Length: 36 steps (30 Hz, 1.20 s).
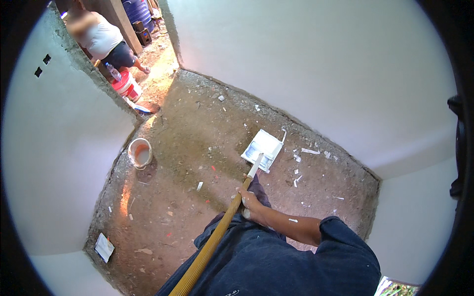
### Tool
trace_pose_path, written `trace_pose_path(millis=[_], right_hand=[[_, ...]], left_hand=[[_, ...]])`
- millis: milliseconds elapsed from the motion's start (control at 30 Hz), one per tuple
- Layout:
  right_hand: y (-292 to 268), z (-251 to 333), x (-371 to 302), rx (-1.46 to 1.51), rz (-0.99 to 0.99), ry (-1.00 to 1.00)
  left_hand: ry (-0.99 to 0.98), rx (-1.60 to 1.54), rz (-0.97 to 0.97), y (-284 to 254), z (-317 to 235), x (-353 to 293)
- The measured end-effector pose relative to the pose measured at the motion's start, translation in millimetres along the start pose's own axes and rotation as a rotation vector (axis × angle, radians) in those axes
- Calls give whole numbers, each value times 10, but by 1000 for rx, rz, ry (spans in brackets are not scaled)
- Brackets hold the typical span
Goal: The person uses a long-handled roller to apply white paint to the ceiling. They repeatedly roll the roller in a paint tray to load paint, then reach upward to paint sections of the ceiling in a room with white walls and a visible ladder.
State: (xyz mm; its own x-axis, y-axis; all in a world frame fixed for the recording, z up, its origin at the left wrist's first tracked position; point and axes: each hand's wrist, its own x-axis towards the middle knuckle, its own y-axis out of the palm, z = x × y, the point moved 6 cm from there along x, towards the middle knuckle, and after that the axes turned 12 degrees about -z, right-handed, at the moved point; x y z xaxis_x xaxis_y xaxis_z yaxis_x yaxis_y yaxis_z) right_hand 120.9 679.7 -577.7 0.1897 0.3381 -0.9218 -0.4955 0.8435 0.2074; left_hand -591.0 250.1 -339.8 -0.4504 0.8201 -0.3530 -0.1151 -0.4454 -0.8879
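Pale plastered walls (316, 59) surround a rough earth floor (173, 187), where a white tray (269, 140) lies ahead of the person. From the tray's near edge a long yellowish pole (217, 237) with a white end slants back past the person's body; whether its tip touches the tray's bottom cannot be told. Its length probably lets the person reach the tray while standing. The right hand (251, 203), on the near side of the tray, has its fingers clamped around the pole, arm extended, perhaps to steer the far end. The left hand is out of view, so its fingers cannot be told. Just beyond the tray runs the foot of a wall, probably the tightest edge for a swing. White scraps (310, 151) litter the ground right of the tray. Left of it, well apart, a bucket (132, 159) stands by the opposite wall, likely set aside to leave walking room between. Farther off, beyond the tray to the left, a co-worker (106, 39) is outside the doorway (160, 64), the widest way out.
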Motion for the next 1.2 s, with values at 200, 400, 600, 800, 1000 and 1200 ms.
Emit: trace_pose_path(millis=[200,400,600,800,1000,1200], right_hand=[[82,-227,-164,49,12,-2],[132,-459,-220,25,53,52],[76,-752,-160,136,201,-62],[-263,-50,-161,105,-13,-454],[-1097,722,-560,391,-140,-768],[-1758,1309,-1050,608,-89,-877]], left_hand=[[-14,-41,50,307,-11,-32],[-11,-78,69,490,-13,16],[124,-186,46,829,-894,1055],[386,-568,-69,1550,-3981,2804],[549,-916,-147,1177,-6715,3289],[501,-1206,-265,507,-7937,3467]])
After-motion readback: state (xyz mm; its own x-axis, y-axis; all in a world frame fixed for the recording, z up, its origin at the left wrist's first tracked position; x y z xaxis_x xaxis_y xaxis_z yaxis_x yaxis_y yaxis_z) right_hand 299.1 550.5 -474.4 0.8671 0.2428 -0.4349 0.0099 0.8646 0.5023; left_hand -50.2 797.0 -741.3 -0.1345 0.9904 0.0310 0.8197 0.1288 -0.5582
